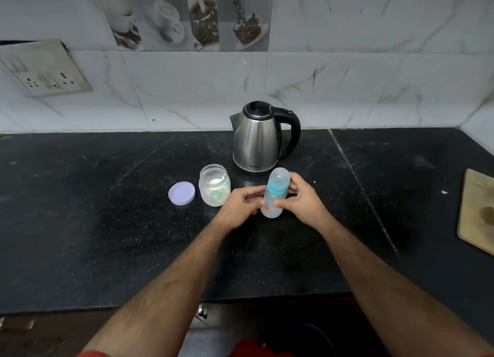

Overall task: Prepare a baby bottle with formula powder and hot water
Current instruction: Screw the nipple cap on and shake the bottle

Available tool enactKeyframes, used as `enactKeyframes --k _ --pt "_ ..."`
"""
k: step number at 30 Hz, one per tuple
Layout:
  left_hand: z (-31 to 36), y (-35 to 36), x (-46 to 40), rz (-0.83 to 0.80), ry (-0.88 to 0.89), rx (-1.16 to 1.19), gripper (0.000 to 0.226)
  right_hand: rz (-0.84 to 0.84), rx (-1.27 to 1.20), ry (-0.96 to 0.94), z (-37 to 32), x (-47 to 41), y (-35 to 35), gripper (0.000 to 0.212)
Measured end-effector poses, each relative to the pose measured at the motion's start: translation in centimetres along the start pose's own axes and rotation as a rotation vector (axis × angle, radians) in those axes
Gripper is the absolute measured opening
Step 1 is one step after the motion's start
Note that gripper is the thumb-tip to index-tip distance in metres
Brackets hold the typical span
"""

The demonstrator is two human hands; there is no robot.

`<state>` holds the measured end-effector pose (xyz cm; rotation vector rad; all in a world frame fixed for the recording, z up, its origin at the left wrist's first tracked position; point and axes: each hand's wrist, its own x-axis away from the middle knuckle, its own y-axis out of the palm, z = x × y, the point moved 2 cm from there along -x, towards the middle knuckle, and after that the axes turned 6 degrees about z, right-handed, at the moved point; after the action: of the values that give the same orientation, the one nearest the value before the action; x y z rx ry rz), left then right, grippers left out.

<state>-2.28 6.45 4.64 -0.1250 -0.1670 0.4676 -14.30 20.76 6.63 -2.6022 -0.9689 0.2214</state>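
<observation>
Though capped, translucent cylindrical bottle (275, 193).

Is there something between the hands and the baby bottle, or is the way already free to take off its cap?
Nothing visible stands between them. Both the left hand and the right hand already hold the baby bottle, which stands on the counter with its clear cap on. The open powder jar sits to its left, apart.
</observation>
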Motion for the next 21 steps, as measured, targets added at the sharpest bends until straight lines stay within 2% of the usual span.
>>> enactKeyframes --k 11,21 --pt "0.8 1.2 -6.8 0.104 -0.013 -0.194 0.049 -0.014 0.166 -0.059 2.1 -8.0 -1.0 0.07" --pt "-0.3 1.8 -9.1 0.107 -0.045 -0.258 0.055 -0.044 0.236 -0.055 3.9 -10.8 -0.7 0.072"
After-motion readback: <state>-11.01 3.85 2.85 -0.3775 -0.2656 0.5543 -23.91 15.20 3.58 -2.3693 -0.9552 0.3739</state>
